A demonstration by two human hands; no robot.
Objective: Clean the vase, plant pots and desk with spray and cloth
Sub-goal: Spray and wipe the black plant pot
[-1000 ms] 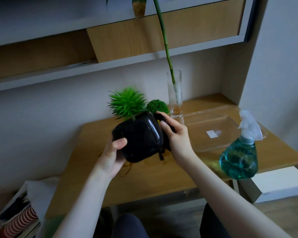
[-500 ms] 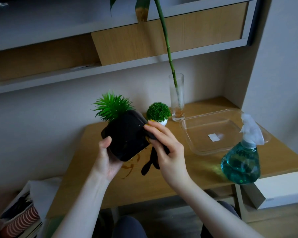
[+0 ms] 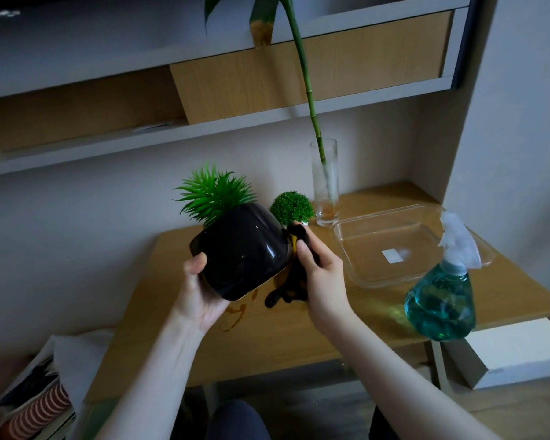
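From the head view, your left hand (image 3: 200,293) grips the glossy black plant pot (image 3: 245,252) from below and the left, thumb laid on its side, holding it tilted above the wooden desk (image 3: 299,331) with its spiky green plant (image 3: 215,195) leaning up and away from you. Your right hand (image 3: 323,274) holds the dark cloth (image 3: 294,274) bunched against the pot's right side, fingers curled round the fabric, and a loose tail of it hangs down toward the desk. Just behind the pot, a small round green plant (image 3: 292,206) stands on the desk; its own pot is mostly hidden. Beside that, against the wall, the tall glass vase (image 3: 324,185) stands upright with a green stalk (image 3: 305,77) rising from it past the shelf. A clear plastic tray (image 3: 356,265) lies on the right part of the desk, and the spray bottle (image 3: 442,300) of blue-green liquid stands near the desk's front right edge. A brownish stain (image 3: 235,312) marks the desk under the pot.
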